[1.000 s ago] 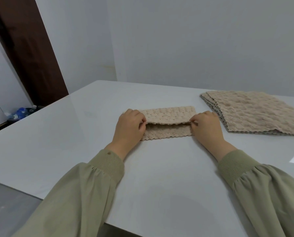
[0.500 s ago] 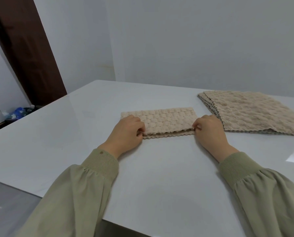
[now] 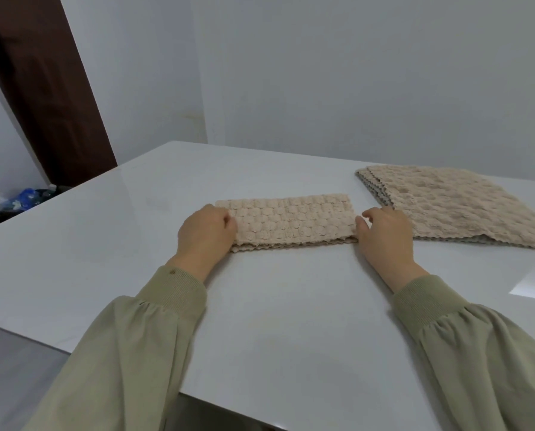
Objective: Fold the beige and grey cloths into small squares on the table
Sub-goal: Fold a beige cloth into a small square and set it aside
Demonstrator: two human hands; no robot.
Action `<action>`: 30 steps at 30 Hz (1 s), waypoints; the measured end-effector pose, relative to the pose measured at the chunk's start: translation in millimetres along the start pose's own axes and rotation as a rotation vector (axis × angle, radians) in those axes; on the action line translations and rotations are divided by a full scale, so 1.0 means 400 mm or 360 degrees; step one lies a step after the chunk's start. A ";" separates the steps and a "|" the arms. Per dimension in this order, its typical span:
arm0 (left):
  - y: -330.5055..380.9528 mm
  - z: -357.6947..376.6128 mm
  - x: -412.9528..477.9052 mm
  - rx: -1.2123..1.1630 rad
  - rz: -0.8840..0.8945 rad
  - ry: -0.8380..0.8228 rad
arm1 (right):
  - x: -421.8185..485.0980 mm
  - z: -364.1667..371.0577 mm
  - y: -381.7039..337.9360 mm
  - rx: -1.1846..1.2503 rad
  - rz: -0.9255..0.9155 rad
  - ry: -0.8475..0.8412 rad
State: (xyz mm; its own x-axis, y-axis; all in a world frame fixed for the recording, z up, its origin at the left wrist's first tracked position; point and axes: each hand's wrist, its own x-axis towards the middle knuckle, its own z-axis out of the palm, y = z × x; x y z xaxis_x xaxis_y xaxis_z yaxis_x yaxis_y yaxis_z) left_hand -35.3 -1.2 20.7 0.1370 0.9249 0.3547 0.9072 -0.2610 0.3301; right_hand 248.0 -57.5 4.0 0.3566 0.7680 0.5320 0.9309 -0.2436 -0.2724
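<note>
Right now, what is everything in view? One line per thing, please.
folded beige cloth: 1, beige, table centre, between the hands
cloth stack: 1, beige with greyish edges, table right; number of cloths unclear
table: 1, glossy white, foreground
door: 1, dark brown, back left
blue items: blurred, blue, floor by the door
sleeves: 2, olive green, bottom corners
left hand: 1, at cloth's left end, fingers curled, grip unclear
right hand: 1, at cloth's right end, grip unclear
</note>
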 end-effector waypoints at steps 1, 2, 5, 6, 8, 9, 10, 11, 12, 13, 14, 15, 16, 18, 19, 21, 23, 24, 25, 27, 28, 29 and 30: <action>-0.009 -0.001 0.004 0.0048 -0.0130 -0.0027 | 0.004 0.000 0.000 -0.0062 0.0096 -0.0109; -0.016 -0.002 0.007 0.0063 -0.0216 -0.0080 | 0.008 0.002 0.001 -0.0132 0.0152 -0.0196; -0.011 -0.002 0.005 -0.0133 -0.0233 -0.0196 | 0.011 0.010 -0.002 -0.0289 0.0180 -0.0342; -0.002 -0.001 0.002 -0.0230 -0.0208 -0.0206 | 0.011 0.013 -0.004 -0.0284 0.0165 -0.0360; 0.015 -0.005 -0.003 -0.0315 -0.0171 -0.0236 | 0.009 0.012 -0.009 -0.0193 0.0121 -0.0335; 0.019 -0.010 -0.006 -0.0332 -0.0171 -0.0247 | 0.006 0.003 -0.012 -0.0104 0.0123 -0.0273; 0.021 -0.019 -0.010 -0.0353 -0.0182 -0.0241 | 0.004 -0.010 -0.014 0.0014 0.0134 -0.0156; 0.022 -0.029 -0.015 -0.0347 -0.0196 -0.0222 | 0.002 -0.026 -0.014 0.0116 0.0144 -0.0012; 0.023 -0.041 -0.021 -0.0290 -0.0200 -0.0179 | 0.001 -0.037 -0.011 0.0116 0.0138 0.0065; 0.024 -0.052 -0.027 -0.0197 -0.0197 -0.0112 | -0.001 -0.049 -0.009 0.0018 0.0131 0.0045; 0.026 -0.060 -0.031 -0.0102 -0.0195 -0.0022 | -0.002 -0.055 -0.006 -0.0126 0.0116 -0.0015; 0.027 -0.063 -0.032 -0.0042 -0.0184 0.0087 | 0.001 -0.056 -0.002 -0.0233 0.0107 -0.0048; 0.026 -0.061 -0.031 -0.0031 -0.0139 0.0199 | 0.003 -0.059 -0.001 -0.0251 0.0105 -0.0027; 0.033 -0.043 -0.020 -0.0114 0.0078 0.0304 | 0.011 -0.068 -0.009 -0.0139 0.0030 0.0231; 0.044 -0.029 -0.013 -0.0153 0.0222 0.0284 | 0.013 -0.071 -0.024 -0.0046 -0.0088 0.0427; 0.082 -0.001 -0.006 -0.0118 0.0459 0.0177 | 0.011 -0.064 -0.077 0.0137 -0.0371 0.0626; 0.118 0.032 -0.007 0.0110 0.0536 0.0009 | 0.005 -0.035 -0.137 0.0185 -0.0542 0.0304; 0.128 0.049 -0.009 0.0229 0.0508 -0.0142 | 0.001 -0.014 -0.159 0.0131 -0.0554 0.0006; 0.132 0.063 -0.009 0.0309 0.0445 -0.0333 | -0.001 0.011 -0.169 0.0040 -0.0529 -0.0312; 0.126 0.074 -0.007 0.0304 0.0318 -0.0668 | 0.009 0.045 -0.163 -0.0124 -0.0428 -0.0791; 0.117 0.070 -0.007 0.0252 0.0323 -0.0739 | 0.014 0.049 -0.156 -0.0131 -0.0373 -0.0913; 0.108 0.060 -0.010 0.0175 0.0359 -0.0761 | 0.016 0.049 -0.149 -0.0084 -0.0348 -0.0919; 0.098 0.047 -0.013 0.0060 0.0411 -0.0751 | 0.014 0.048 -0.142 -0.0009 -0.0354 -0.0829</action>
State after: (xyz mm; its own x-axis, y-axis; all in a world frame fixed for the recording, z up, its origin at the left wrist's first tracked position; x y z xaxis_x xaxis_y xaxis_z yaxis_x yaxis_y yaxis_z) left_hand 6.8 -11.1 15.3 0.5133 0.8581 -0.0143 0.8329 -0.4941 0.2495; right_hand 195.7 -28.1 7.0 0.0671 0.9917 0.1096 0.9800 -0.0449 -0.1937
